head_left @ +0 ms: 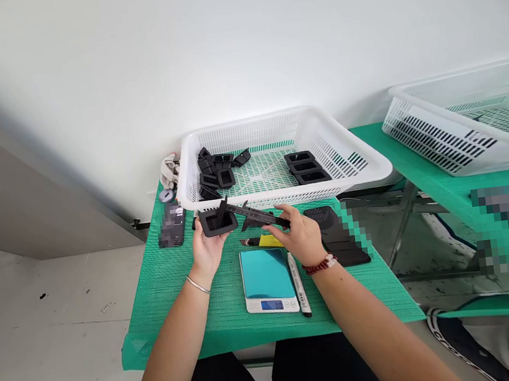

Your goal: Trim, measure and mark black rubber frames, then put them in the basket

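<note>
My left hand (209, 250) is closed on a black rectangular frame-shaped part (211, 228), tilted so its opening faces me. In my right hand (301, 234) is a black caliper (257, 215), held by the end of its beam. The caliper's jaw end reaches left to the part and overlaps its opening; whether the jaws touch the walls I cannot tell. Below both hands lies a small digital scale (269, 278) with a teal plate and a lit display. A white marker pen (299, 287) rests along its right side, and a yellow-handled utility knife (270, 241) lies behind it.
A white plastic basket (358, 168) at the back holds loose black parts (225, 178) on its left and three lined-up parts (307, 167) on its right. A phone (173, 225) lies left, a dark flat object (344, 244) right. Another white basket (458, 153) stands on the neighbouring green-covered table.
</note>
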`<action>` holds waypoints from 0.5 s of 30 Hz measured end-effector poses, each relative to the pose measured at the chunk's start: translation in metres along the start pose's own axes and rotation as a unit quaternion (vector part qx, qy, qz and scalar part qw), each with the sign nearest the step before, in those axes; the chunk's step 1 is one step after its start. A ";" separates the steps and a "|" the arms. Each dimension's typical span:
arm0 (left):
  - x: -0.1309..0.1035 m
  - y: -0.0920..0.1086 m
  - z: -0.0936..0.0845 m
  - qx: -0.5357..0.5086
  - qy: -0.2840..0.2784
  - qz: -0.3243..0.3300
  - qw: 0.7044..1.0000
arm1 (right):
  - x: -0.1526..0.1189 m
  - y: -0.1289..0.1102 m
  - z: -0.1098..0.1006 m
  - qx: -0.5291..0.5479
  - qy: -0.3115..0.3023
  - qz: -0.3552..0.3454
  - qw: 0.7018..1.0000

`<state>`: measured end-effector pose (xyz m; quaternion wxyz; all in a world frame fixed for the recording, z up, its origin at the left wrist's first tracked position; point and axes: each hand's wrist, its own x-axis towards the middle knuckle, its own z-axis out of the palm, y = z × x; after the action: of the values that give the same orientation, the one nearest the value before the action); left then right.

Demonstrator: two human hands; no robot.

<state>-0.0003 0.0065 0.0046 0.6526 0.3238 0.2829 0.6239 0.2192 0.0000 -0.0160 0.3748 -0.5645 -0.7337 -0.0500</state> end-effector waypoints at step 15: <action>-0.004 -0.002 -0.003 0.141 -0.089 0.029 0.986 | -0.002 -0.003 -0.006 -0.090 0.070 0.013 0.993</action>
<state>-0.0014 0.0023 0.0010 0.6050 0.4747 0.2992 0.5649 0.2201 -0.0051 -0.0118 0.3734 -0.6008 -0.6906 -0.1505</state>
